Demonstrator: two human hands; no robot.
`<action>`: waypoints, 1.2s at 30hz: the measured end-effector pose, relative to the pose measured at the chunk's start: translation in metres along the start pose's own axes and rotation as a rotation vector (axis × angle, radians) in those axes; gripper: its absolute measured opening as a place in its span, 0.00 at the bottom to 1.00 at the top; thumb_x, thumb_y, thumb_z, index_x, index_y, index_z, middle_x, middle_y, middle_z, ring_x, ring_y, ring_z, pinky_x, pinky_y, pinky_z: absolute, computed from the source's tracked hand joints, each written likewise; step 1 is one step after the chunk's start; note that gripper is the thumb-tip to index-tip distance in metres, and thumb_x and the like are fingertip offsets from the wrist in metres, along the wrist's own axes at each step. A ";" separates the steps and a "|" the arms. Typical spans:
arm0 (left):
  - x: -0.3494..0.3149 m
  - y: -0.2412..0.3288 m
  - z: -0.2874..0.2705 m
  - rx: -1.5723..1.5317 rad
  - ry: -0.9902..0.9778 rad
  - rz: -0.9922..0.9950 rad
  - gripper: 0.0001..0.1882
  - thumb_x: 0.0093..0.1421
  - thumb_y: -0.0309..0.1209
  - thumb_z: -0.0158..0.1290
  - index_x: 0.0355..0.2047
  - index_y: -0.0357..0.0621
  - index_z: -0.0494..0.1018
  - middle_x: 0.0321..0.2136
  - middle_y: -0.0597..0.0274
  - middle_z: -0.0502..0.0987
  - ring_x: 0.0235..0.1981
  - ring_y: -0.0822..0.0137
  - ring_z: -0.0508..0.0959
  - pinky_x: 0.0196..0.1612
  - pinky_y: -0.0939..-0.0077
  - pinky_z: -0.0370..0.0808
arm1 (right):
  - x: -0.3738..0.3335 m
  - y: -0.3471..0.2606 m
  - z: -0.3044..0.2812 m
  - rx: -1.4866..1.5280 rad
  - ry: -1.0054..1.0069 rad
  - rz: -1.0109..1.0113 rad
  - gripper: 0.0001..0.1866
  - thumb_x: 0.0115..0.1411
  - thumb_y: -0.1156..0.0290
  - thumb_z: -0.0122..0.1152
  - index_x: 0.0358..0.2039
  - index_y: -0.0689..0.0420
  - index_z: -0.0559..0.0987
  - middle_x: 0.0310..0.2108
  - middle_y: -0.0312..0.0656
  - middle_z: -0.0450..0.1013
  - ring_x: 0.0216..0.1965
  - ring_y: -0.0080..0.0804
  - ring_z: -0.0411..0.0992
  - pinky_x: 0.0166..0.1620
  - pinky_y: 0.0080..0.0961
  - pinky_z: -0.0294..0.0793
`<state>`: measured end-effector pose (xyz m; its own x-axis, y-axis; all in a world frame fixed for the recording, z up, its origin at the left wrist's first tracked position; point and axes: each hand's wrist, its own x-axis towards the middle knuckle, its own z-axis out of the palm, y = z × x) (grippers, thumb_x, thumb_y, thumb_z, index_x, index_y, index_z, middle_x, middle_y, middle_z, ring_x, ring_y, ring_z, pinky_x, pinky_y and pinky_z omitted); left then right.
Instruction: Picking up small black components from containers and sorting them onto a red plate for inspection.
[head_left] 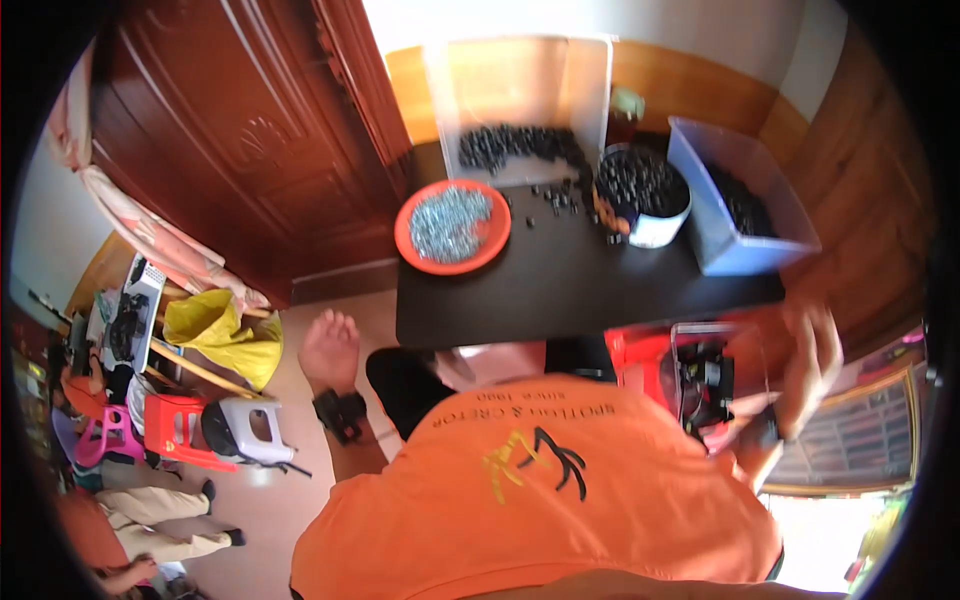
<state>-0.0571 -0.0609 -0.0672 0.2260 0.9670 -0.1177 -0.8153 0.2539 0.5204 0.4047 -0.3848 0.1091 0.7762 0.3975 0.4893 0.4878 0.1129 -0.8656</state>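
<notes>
Plate (492, 236) is set on the table (590, 290), beyond and rightward of the left hand (332, 352), well apart from the right hand (814, 362); both are held unclasped, fingers loose.

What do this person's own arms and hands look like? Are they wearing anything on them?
The left hand and right hand are ungloved. A chunky black band wraps the left wrist; a dark band, less clear, is on the right. The forearms are bare between these and the orange shirt. I can't make out any cables.
</notes>
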 end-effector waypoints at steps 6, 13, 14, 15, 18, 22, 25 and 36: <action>0.023 0.004 0.087 0.030 -0.404 -0.067 0.08 0.59 0.31 0.47 0.35 0.38 0.68 0.32 0.59 0.70 0.38 0.61 0.70 0.44 0.68 0.70 | 0.054 0.019 0.177 0.014 -0.668 -0.562 0.07 0.54 0.82 0.57 0.35 0.63 0.79 0.33 0.44 0.76 0.35 0.33 0.74 0.40 0.23 0.72; 0.048 -0.074 0.153 0.159 -0.459 -0.346 0.08 0.59 0.31 0.47 0.33 0.39 0.68 0.30 0.59 0.70 0.36 0.60 0.71 0.42 0.69 0.70 | 0.088 0.083 0.335 -0.205 -0.624 -0.685 0.15 0.51 0.68 0.60 0.41 0.57 0.78 0.41 0.47 0.74 0.41 0.46 0.73 0.46 0.36 0.72; 0.053 -0.090 0.163 0.221 -0.423 -0.385 0.08 0.59 0.32 0.47 0.33 0.40 0.69 0.30 0.59 0.71 0.36 0.60 0.72 0.42 0.69 0.70 | 0.098 0.097 0.355 -0.258 -0.656 -0.628 0.16 0.50 0.67 0.59 0.41 0.55 0.78 0.41 0.48 0.75 0.42 0.46 0.73 0.47 0.37 0.72; 0.057 -0.104 0.172 0.282 -0.382 -0.420 0.09 0.59 0.33 0.47 0.33 0.40 0.69 0.31 0.59 0.71 0.36 0.60 0.72 0.42 0.69 0.70 | 0.105 0.109 0.373 -0.307 -0.693 -0.571 0.17 0.50 0.66 0.58 0.42 0.54 0.78 0.41 0.48 0.75 0.44 0.46 0.73 0.49 0.37 0.71; 0.082 -0.136 0.181 0.280 -0.417 -0.484 0.10 0.60 0.35 0.48 0.35 0.40 0.69 0.33 0.58 0.73 0.37 0.60 0.74 0.43 0.69 0.69 | 0.125 0.141 0.417 -0.417 -0.803 -0.454 0.18 0.49 0.67 0.57 0.43 0.53 0.78 0.41 0.48 0.76 0.45 0.45 0.73 0.50 0.37 0.70; 0.105 -0.171 0.187 0.291 -0.497 -0.513 0.13 0.63 0.37 0.44 0.37 0.40 0.69 0.32 0.59 0.74 0.35 0.60 0.76 0.40 0.70 0.71 | 0.138 0.157 0.451 -0.504 -0.813 -0.483 0.18 0.48 0.67 0.58 0.41 0.53 0.78 0.40 0.46 0.76 0.43 0.46 0.73 0.49 0.37 0.71; 0.096 -0.191 0.187 0.341 -0.604 -0.496 0.16 0.64 0.40 0.40 0.38 0.40 0.69 0.33 0.59 0.75 0.35 0.61 0.75 0.42 0.70 0.70 | 0.145 0.157 0.467 -0.622 -0.787 -0.575 0.19 0.48 0.66 0.57 0.44 0.52 0.78 0.43 0.45 0.74 0.46 0.48 0.71 0.51 0.38 0.70; 0.094 -0.208 0.171 0.323 -0.678 -0.523 0.17 0.64 0.40 0.40 0.39 0.38 0.69 0.35 0.56 0.73 0.37 0.61 0.74 0.43 0.68 0.68 | 0.146 0.180 0.503 -0.673 -1.108 -0.688 0.14 0.48 0.67 0.60 0.39 0.49 0.80 0.41 0.45 0.72 0.46 0.47 0.70 0.49 0.39 0.70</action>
<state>0.2246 -0.0269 -0.0418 0.8725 0.4846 0.0635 -0.3550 0.5391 0.7638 0.4053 0.1513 -0.0289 -0.2264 0.9578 0.1771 0.9580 0.2518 -0.1373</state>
